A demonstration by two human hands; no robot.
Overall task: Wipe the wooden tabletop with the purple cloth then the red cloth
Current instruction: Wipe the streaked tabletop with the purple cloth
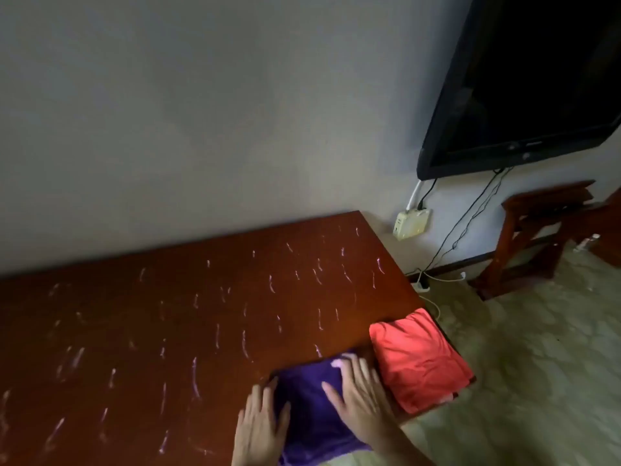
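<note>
Under both hands' flat, spread fingers [349, 371], the purple cloth [312, 412] (red cloth [420, 361] alongside).

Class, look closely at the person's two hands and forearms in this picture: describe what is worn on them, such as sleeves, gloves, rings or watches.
Both the left hand and the right hand are bare: no gloves, and no rings show on the fingers, though the picture is blurred. No sleeve, watch or bracelet shows on the visible wrists and forearms.

My left hand [260, 427]: palm down, fingers [268, 395] extended forward and slightly spread, thumb on the inner side. My right hand [354, 395]: palm down, fingers [349, 364] splayed flat, thumb angled toward my left fingertips; wrist trails off behind.
</note>
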